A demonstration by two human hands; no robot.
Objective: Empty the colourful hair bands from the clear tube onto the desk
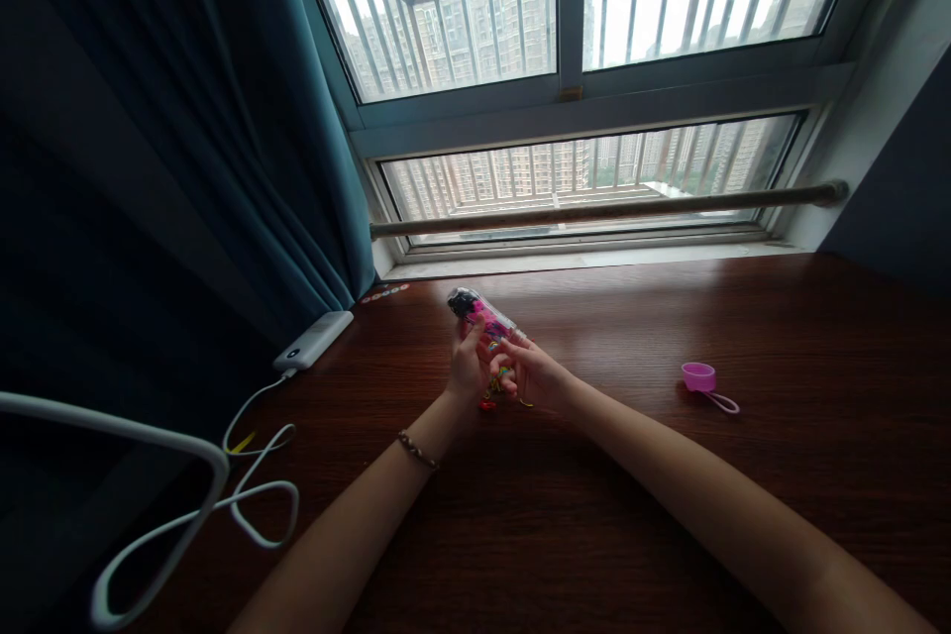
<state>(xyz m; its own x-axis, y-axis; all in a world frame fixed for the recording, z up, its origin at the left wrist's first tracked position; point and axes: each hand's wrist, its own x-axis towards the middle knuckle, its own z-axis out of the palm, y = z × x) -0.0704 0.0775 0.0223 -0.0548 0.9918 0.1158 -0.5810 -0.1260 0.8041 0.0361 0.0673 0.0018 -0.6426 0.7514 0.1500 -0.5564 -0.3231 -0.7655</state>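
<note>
A clear plastic tube (494, 315) with black, pink and purple contents, perhaps small elastic bands, is tilted above the table. My left hand (468, 364) is closed around its lower side, thumb on top. Close by its right end, my right hand (536, 371) has its fingers curled and pinched together; what they hold is hidden. Small yellow, green and red bands (487, 405) show below and between my hands, partly covered by the fingers. Off to the right, a pink cap (698, 376) with a loop strap lies on the table.
The dark wooden table (616, 515) reaches to the window sill. On the left are a white power strip (313, 341), its looped white cable (264, 487) and a blue curtain (297, 168). A metal rail (609, 212) crosses the window.
</note>
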